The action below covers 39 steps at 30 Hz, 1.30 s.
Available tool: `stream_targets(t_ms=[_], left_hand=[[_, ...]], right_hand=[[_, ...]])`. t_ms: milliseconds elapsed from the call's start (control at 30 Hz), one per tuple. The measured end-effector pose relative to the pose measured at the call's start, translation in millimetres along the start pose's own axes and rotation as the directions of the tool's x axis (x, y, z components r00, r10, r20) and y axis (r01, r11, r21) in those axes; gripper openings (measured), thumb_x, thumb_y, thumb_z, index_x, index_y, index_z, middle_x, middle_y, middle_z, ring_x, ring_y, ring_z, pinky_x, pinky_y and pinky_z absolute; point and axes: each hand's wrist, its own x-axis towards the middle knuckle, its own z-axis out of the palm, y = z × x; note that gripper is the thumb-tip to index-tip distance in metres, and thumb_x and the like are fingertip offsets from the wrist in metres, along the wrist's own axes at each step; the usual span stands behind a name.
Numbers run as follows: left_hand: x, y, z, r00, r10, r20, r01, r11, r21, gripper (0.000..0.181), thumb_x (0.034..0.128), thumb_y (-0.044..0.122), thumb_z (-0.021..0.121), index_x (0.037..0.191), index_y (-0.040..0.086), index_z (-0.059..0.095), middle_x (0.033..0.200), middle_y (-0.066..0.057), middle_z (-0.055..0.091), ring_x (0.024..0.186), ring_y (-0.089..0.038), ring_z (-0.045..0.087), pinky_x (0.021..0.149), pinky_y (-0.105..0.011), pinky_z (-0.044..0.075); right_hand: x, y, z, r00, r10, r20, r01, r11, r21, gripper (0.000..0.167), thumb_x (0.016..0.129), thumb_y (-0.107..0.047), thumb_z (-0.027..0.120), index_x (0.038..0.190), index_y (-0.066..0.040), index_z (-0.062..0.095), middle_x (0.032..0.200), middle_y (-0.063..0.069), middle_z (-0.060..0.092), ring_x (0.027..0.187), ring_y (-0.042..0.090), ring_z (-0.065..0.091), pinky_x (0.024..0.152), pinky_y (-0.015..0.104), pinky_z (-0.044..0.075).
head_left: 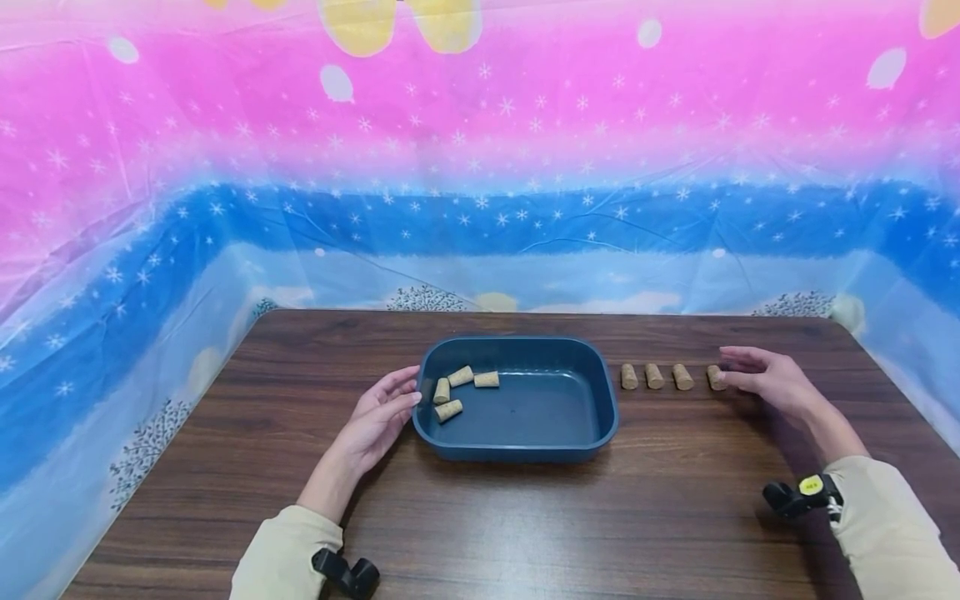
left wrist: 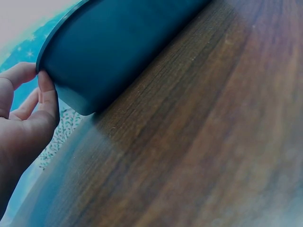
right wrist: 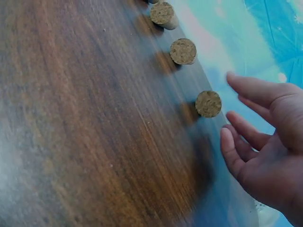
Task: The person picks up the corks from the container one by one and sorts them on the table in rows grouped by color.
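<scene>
A dark blue container (head_left: 517,454) stands on the table, with several corks (head_left: 487,380) lying at the left inside it. My left hand (head_left: 378,425) holds the container's left end, thumb and fingers at the rim; the left wrist view shows this hand (left wrist: 28,113) pinching the container wall (left wrist: 109,52). Right of the container, several corks (head_left: 654,377) stand upright in a row. Beside the rightmost cork (head_left: 716,378) is my right hand (head_left: 780,387). In the right wrist view that hand (right wrist: 270,142) has its fingers spread next to the nearest cork (right wrist: 208,104), with a visible gap between them.
The brown wooden table (head_left: 480,533) extends in front of the container and to both sides. A pink and blue patterned cloth (head_left: 525,225) hangs behind the table and along its sides. Each wrist carries a black camera mount (head_left: 345,573).
</scene>
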Motion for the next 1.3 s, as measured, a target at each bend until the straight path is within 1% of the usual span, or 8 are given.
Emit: stream_targets(t_ms=[100,200,333,400,600,700,1067,1300], left_hand=[[0.3,0.2,0.3,1.0,-0.001,0.0,0.001,1.0,0.003,0.051,0.0919,-0.009,0.051,0.14,-0.005,0.037,0.114,-0.009,0.045,0.099,-0.013,0.051,0.082,-0.02,0.048],[0.1,0.5,0.2,1.0,-0.001,0.001,0.001,1.0,0.004,0.051,0.0918,-0.009,0.051,0.141,-0.005,0.037,0.115,-0.01,0.044,0.1,-0.014,0.05,0.082,-0.02,0.048],[-0.5,0.5,-0.4,1.0,-0.001,0.0,0.001,1.0,0.004,0.051,0.092,-0.009,0.051,0.141,-0.005,0.037,0.115,-0.01,0.044,0.098,-0.013,0.051,0.082,-0.02,0.048],[-0.9,0.4,-0.7,1.0,-0.001,0.002,0.001,1.0,0.004,0.05,0.0921,-0.009,0.051,0.141,-0.005,0.038,0.115,-0.01,0.044,0.097,-0.012,0.051,0.081,-0.019,0.048],[-1.2,0.4,-0.6,1.0,-0.003,-0.002,0.003,1.0,0.006,0.051,0.0924,-0.008,0.052,0.141,-0.005,0.038,0.114,-0.009,0.045,0.098,-0.012,0.051,0.082,-0.019,0.048],[-0.9,0.5,-0.2,1.0,-0.004,0.001,0.004,1.0,0.007,0.051,0.0926,-0.008,0.051,0.141,-0.005,0.037,0.115,-0.01,0.045,0.1,-0.013,0.05,0.083,-0.019,0.048],[-0.1,0.1,0.6,1.0,-0.003,-0.005,0.003,1.0,0.008,0.05,0.093,-0.008,0.051,0.141,-0.005,0.037,0.115,-0.01,0.045,0.1,-0.014,0.05,0.083,-0.02,0.048],[-0.7,0.1,0.5,1.0,0.003,-0.001,-0.003,1.0,0.008,0.049,0.0931,-0.008,0.051,0.141,-0.005,0.038,0.114,-0.01,0.046,0.098,-0.012,0.052,0.083,-0.02,0.048]], right_hand=[[-1.1,-4.2,-1.6,0.999,-0.018,-0.045,0.018,1.0,-0.001,0.07,0.094,-0.035,0.064,0.143,0.007,0.037,0.14,0.032,0.041,0.123,0.041,0.044,0.078,0.015,0.042],[-1.7,-11.4,-2.7,0.996,-0.05,-0.075,0.049,0.999,-0.008,0.067,0.095,-0.035,0.062,0.142,0.007,0.04,0.138,0.031,0.044,0.109,0.017,0.055,0.076,0.016,0.046],[-2.2,-28.2,-1.3,0.99,-0.111,-0.084,0.11,0.994,-0.013,0.061,0.096,-0.033,0.061,0.138,0.007,0.045,0.132,0.031,0.05,0.089,-0.009,0.053,0.074,0.02,0.051],[-2.6,-39.8,1.3,0.988,-0.135,-0.071,0.134,0.991,-0.02,0.058,0.097,-0.032,0.06,0.138,0.007,0.046,0.13,0.031,0.052,0.088,-0.005,0.057,0.074,0.023,0.052],[-3.9,-75.4,16.7,0.984,-0.175,-0.017,0.174,0.984,-0.037,0.054,0.098,-0.03,0.057,0.136,0.007,0.048,0.126,0.029,0.055,0.096,0.031,0.064,0.074,0.032,0.054],[-5.9,-92.2,27.4,0.984,-0.18,0.004,0.18,0.983,-0.033,0.052,0.099,-0.03,0.057,0.136,0.005,0.048,0.125,0.027,0.056,0.102,0.037,0.061,0.075,0.035,0.054],[-7.3,-142.2,69.9,0.97,-0.241,0.042,0.242,0.97,-0.026,0.044,0.098,-0.025,0.059,0.132,0.001,0.054,0.124,0.021,0.059,0.107,0.033,0.058,0.084,0.045,0.05],[-10.5,-167.8,103.8,0.947,-0.314,0.071,0.315,0.949,-0.007,0.038,0.097,-0.018,0.06,0.128,0.003,0.057,0.119,0.019,0.062,0.108,0.032,0.059,0.085,0.045,0.052]])
